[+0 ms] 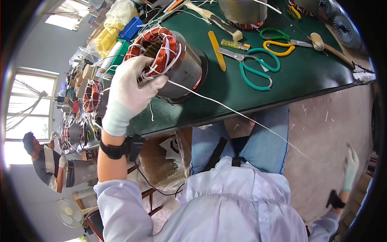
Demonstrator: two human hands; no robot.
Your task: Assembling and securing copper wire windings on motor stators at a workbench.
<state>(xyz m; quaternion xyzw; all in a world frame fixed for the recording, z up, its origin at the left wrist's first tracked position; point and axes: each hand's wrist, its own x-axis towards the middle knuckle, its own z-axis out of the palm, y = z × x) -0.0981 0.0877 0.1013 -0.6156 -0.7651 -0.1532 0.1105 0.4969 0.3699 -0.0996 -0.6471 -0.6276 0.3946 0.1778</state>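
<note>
My left hand, in a white glove, closes on the near rim of a motor stator, thumb on the outside and fingers over its winding. The stator lies tilted on the green table, its red-brown copper coil bound with white cord. From beside my left thumb a white lacing cord stretches right and down across my lap, fading from sight short of my right hand. Far out right, away from the table, my gloved right hand has its fingers stretched out, slightly blurred; no held thing shows in it.
On the green table lie teal-handled scissors, scissors with green and yellow handles, a yellow strip, a brush and a mallet. Another stator stands behind. A person works at left.
</note>
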